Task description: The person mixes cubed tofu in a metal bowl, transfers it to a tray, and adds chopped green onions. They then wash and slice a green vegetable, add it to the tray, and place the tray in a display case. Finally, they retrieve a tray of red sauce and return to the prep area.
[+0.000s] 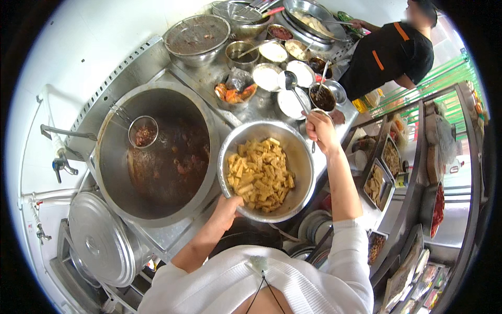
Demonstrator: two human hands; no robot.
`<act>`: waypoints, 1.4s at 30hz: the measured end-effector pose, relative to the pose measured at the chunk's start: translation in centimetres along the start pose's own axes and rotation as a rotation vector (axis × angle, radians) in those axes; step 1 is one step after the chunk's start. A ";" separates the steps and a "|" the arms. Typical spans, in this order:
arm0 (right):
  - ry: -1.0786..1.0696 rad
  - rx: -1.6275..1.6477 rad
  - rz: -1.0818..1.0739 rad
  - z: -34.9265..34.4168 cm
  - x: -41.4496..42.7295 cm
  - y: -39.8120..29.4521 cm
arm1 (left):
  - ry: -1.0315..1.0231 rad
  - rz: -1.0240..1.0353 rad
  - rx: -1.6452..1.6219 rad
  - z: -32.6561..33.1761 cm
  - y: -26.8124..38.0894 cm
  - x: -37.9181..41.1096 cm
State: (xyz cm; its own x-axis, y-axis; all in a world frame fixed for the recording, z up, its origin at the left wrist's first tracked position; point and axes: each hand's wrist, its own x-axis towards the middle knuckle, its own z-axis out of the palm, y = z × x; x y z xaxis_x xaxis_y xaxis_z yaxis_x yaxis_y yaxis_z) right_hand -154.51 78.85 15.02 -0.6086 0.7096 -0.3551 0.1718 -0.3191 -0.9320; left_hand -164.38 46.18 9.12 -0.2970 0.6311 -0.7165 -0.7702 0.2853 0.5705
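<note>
My left hand [227, 212] grips the near left rim of a wide stainless steel bowl [302, 172], tilted slightly, at the edge of the counter. Brownish-yellow chunks of food [261, 176] lie inside it. Closed around the handle of a metal ladle [291, 80], my right hand [321, 129] is beyond the bowl's right rim. The ladle's head hangs above white-filled containers. Left of the bowl stands a large metal stockpot [102, 176] of dark brown broth [168, 168]; a small round strainer [143, 132] holding reddish bits hangs inside it.
Several metal containers of seasonings crowd the counter [188, 80], with a wide mesh strainer [197, 34] behind. A person in black [388, 55] works by a wok [310, 19]. A rack [421, 137] with food trays stands right. A large lid [98, 243] is lower left, a tap [60, 163] above it.
</note>
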 end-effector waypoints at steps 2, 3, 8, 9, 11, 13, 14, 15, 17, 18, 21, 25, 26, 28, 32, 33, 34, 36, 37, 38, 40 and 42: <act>-0.025 0.008 0.006 -0.3 -6.1 0.5 | 0.008 0.036 -0.003 0.2 -0.4 -1.0; -0.027 0.022 0.005 -0.4 -9.8 0.8 | 0.018 0.071 -0.025 0.2 -1.1 -1.4; 0.017 -0.090 0.058 0.2 -26.8 3.8 | -0.056 0.095 -0.004 -1.1 -4.6 -3.8; 0.033 -0.067 0.096 0.6 -29.4 5.2 | -0.070 0.107 -0.008 -1.5 -5.8 -4.4; 0.028 -0.083 0.076 2.2 -33.8 7.6 | -0.114 0.108 -0.004 -2.0 -7.7 -6.5; 0.041 -0.109 -0.032 3.3 -36.8 10.4 | -0.157 0.107 0.006 -2.6 -9.8 -8.4; 0.114 -0.172 -0.091 3.5 -37.8 11.8 | -0.179 0.105 0.010 -2.9 -10.9 -9.2; 0.192 -0.230 -0.145 3.9 -39.0 12.9 | -0.200 0.098 0.020 -3.4 -11.9 -10.3; 0.387 -0.556 -0.235 4.3 -42.4 13.9 | -0.240 0.091 0.031 -5.1 -14.6 -11.6; 0.414 -0.591 -0.244 4.0 -44.0 14.6 | -0.224 0.097 0.050 -5.5 -15.5 -12.4; 0.473 -0.694 -0.197 5.1 -50.0 16.0 | -0.244 0.104 0.090 -6.9 -17.8 -15.2; 0.496 -0.712 -0.122 8.0 -56.3 17.9 | -0.314 0.032 0.137 -9.0 -19.1 -17.1; 0.514 -0.676 -0.102 8.7 -57.2 18.6 | -0.319 0.012 0.156 -9.4 -19.3 -17.4; 0.565 -0.712 -0.114 9.5 -58.1 20.5 | -0.354 -0.026 0.207 -9.7 -19.4 -18.2; 0.717 -1.035 -0.001 11.3 -57.1 26.5 | -0.414 -0.046 0.340 -11.3 -20.1 -19.2; 0.750 -1.114 0.091 12.2 -56.6 27.9 | -0.430 -0.025 0.388 -11.8 -20.3 -19.2; 0.751 -1.149 0.174 13.1 -56.4 29.4 | -0.436 -0.055 0.455 -12.6 -20.7 -18.7; 0.783 -1.087 0.291 16.0 -57.9 33.8 | -0.458 -0.097 0.530 -14.4 -22.2 -18.3; 0.799 -1.064 0.342 17.4 -58.8 35.0 | -0.480 -0.110 0.535 -14.9 -22.6 -18.4; 0.796 -0.916 0.348 19.1 -60.3 36.0 | -0.502 -0.123 0.539 -15.3 -23.0 -18.6; 0.785 -0.626 0.322 22.6 -63.3 37.2 | -0.486 -0.175 0.558 -16.0 -24.1 -19.4; 0.678 -0.050 0.573 25.4 -66.1 35.8 | -0.485 -0.206 0.582 -16.9 -25.5 -20.2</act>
State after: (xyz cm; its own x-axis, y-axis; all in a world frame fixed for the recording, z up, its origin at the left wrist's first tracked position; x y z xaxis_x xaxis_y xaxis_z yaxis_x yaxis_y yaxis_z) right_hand -127.80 4.57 6.92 0.1676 0.6741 -0.7194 0.3528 -0.7224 -0.5947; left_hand -148.31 13.96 2.26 0.2020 0.7310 -0.6518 -0.3237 0.6780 0.6600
